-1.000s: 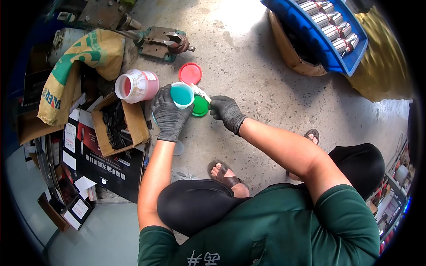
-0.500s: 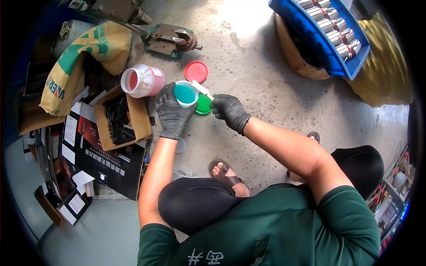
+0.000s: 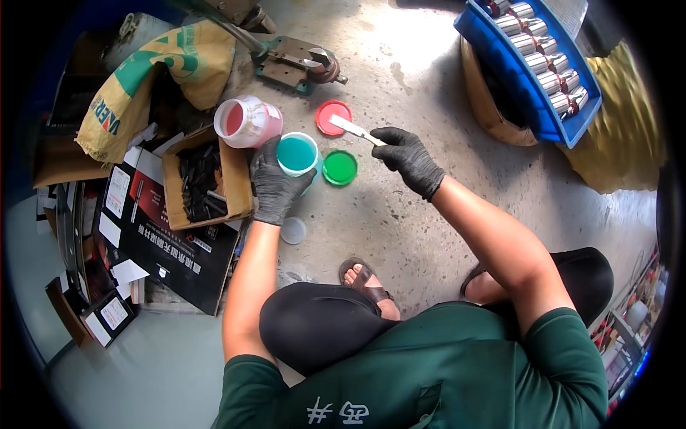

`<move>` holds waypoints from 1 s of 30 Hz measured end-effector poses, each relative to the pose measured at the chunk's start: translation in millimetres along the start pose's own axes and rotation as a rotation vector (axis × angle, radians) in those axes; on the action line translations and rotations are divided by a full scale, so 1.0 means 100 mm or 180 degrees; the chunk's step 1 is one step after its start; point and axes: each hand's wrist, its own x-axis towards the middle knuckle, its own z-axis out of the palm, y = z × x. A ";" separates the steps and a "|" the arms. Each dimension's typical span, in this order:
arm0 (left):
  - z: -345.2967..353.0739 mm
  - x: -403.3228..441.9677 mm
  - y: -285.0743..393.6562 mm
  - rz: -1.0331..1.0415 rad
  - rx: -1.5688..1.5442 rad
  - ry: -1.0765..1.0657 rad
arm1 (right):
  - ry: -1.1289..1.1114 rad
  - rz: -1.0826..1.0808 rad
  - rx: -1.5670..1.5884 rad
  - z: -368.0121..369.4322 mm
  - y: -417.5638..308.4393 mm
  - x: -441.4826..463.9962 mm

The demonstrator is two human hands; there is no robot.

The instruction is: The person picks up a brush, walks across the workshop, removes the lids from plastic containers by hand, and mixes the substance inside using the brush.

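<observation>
My left hand (image 3: 277, 184), in a dark grey glove, is wrapped round a cup (image 3: 297, 153) with blue-green contents. My right hand (image 3: 407, 159), gloved alike, pinches the end of a pale flat stick (image 3: 355, 130), whose far tip lies over a red lid (image 3: 331, 111). Beside the cup, on the floor, is a green lid (image 3: 340, 167). An open jar (image 3: 263, 124) with pink-red contents leans just behind my left hand. A small clear lid (image 3: 293, 230) lies near my left wrist.
At left are a cardboard box (image 3: 238, 187) of black parts, a black printed carton (image 3: 187, 259) and a yellow-green sack (image 3: 107, 136). A metal fixture (image 3: 289, 64) stands beyond the jar. A blue tray (image 3: 582, 127) of shiny cylinders is at upper right.
My right hand has drawn the stick away from the cup, to the right. The stick now spans from my fingers to over the red lid. The whole view has shifted slightly.
</observation>
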 end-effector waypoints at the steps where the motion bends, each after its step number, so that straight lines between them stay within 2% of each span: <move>1: -0.06 -0.02 -0.04 0.0018 -0.0065 0.0062 | -0.0011 -0.0007 -0.0056 0.00 -0.07 -0.01; 9: -0.40 -0.37 -0.45 -0.0453 -0.0982 -0.0177 | -0.0122 -0.0124 -0.0518 0.00 -0.37 -0.07; 15: -0.54 -0.60 -0.53 -0.0808 -0.0842 -0.0205 | -0.0292 -0.0660 -0.0934 -0.02 -0.54 -0.14; 23: -0.54 -0.82 -0.61 -0.1003 -0.1155 -0.0025 | -0.0397 -0.0646 -0.1151 0.08 -1.03 -0.42; 26: -0.50 -0.93 -0.57 -0.0833 -0.1305 0.0412 | -0.0349 -0.0738 -0.1236 0.13 -1.19 -0.53; 30: -0.24 -1.30 -0.59 -0.1135 -0.1307 0.1241 | -0.0296 -0.0870 -0.1370 0.18 -1.37 -0.67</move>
